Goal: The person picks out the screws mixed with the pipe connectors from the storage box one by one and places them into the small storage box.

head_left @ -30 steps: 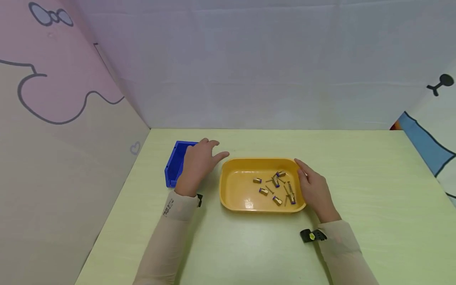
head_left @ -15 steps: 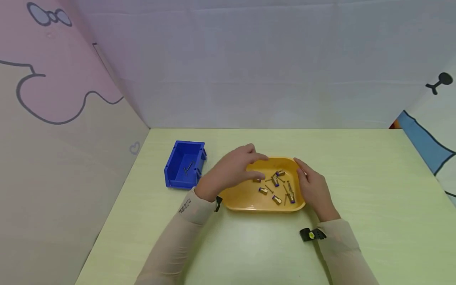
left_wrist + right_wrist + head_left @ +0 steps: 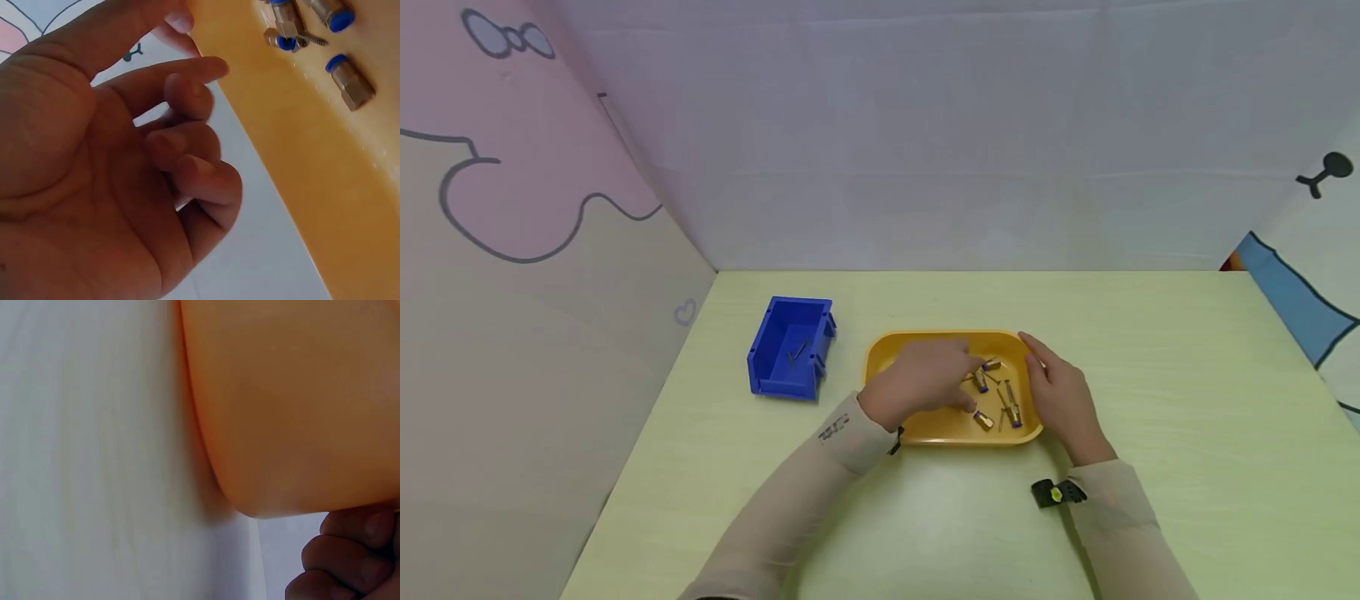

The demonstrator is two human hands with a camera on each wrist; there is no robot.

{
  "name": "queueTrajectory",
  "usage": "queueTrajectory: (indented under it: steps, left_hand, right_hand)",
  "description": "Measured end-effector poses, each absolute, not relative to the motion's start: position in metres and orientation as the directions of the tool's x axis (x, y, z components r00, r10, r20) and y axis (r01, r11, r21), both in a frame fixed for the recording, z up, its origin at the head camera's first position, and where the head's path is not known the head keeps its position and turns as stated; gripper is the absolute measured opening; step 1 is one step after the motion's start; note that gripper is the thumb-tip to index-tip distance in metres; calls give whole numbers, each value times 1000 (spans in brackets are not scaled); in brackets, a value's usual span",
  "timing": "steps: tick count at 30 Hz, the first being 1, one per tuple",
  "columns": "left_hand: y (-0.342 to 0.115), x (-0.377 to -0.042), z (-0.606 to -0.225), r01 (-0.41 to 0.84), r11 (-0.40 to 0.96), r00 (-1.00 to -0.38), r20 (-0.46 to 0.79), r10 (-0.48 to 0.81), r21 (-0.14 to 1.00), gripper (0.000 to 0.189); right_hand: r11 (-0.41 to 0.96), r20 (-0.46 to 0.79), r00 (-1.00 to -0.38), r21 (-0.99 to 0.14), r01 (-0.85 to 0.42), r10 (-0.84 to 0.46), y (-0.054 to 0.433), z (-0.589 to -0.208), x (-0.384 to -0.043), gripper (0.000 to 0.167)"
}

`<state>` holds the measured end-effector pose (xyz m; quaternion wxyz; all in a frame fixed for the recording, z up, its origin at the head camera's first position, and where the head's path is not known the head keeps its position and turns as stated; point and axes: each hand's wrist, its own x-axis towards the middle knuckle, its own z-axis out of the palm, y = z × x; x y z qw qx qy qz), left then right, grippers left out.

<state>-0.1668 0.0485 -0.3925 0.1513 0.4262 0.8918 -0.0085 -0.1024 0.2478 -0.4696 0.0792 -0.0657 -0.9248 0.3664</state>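
A yellow tray [image 3: 928, 435] holds several brass push-in fittings [image 3: 983, 421] with blue collars, and thin screws [image 3: 1009, 390] lie among them. Over the tray's left and middle part is my left hand [image 3: 925, 379], thumb and index finger spread apart beside the fittings. In the left wrist view its other fingers are bent, with nothing between them, and a brass fitting [image 3: 353, 87] lies beyond them. My right hand [image 3: 1063, 404] grips the tray's right end, thumb at the rim; curled fingers [image 3: 340, 553] sit against the outer wall in the right wrist view. The left hand hides some fittings.
A blue open-fronted bin [image 3: 785, 389] stands left of the tray, with a few small screws [image 3: 797, 350] inside. Both stand on a pale green table [image 3: 955, 517]. A white cloth wall [image 3: 925, 150] rises behind the table, and a printed panel [image 3: 550, 333] borders its left side.
My left hand has moved right from over the blue bin to inside the yellow tray, uncovering the bin and its screws. The right hand stays at the tray's right end.
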Motion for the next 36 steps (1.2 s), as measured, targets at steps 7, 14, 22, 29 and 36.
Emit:
queueTrajectory:
  steps: [7,14,22,29,36]
  left_hand:
    - [60,-171,-397,740,663,-618,-271,738,118,49]
    - [59,-180,-424,721,686,-651,-241,720,103,30]
    - [59,-188,-444,702,700,-668,-219,711,130,22]
    - [63,-192,-446,726,676,-654,-174,736,129,14]
    - [64,-195,-446,770,629,-620,-104,778,112,18]
  right_hand:
    - [727,88,-981,-684,67,174,249,-471,-103,44]
    - [721,84,-983,-690,61,163,245,-473,-102,45]
    - [720,101,-982,-693,48,162,244,-472,-104,44]
    - [720,101,-981,-692,52,168,247,-470,-104,44]
    - [714,89,-981,-697,64,175,248,-471,-104,44]
